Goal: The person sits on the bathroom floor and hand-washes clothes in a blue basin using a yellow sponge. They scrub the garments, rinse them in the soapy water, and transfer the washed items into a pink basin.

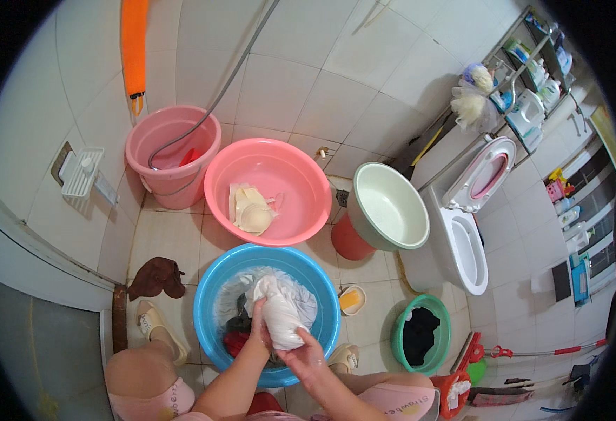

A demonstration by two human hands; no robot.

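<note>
A bundled wet white cloth [281, 321] is held over the blue basin [202, 310] between my two hands. My left hand [260, 325] grips its left side, and my right hand [305, 356] curls around its lower right end. Under the bundle, more pale cloth [231, 292] lies soaking in the basin, with a red garment [235, 343] and dark cloth near the left side. How far the white cloth trails into the basin is hidden. On the floor to the right, a bar of yellow soap [349, 300] sits in a small dish.
A pink basin [302, 179] holding a beige bra [252, 213] stands beyond. Around it are a pink bucket [173, 187] with a hose, a pale green basin [392, 205] tilted on a red bucket [350, 242], a toilet [466, 252], a green basket [397, 337] with black cloth, and brown cloth [158, 279].
</note>
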